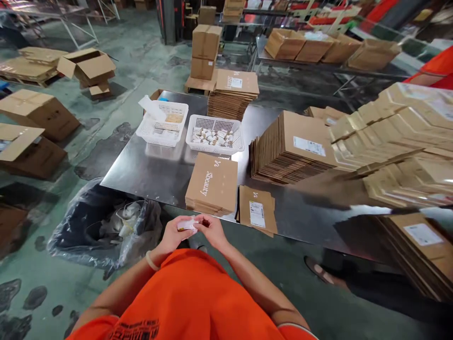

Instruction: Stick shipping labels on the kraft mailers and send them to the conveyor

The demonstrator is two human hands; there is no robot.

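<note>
A small white item with a yellow mark [187, 225] is held between both hands, just off the table's front edge. My left hand [173, 234] is closed around its left side. The fingers of my right hand [212, 230] pinch its right end. Beyond my hands, a stack of flat brown cartons [212, 182] with white lettering lies on the metal table [141, 165]. Right of it is a smaller pile of labelled cardboard [257, 210]. Farther back stands a white basket [215, 147] of small white and brown pieces, beside another white basket [164, 139].
A lined bin [76, 231] with waste stands at the left below the table. Tall carton stacks [293, 146] fill the table's right side. Another person's foot [320, 271] is on the floor at the right. Open boxes [87, 66] stand on the floor at the left.
</note>
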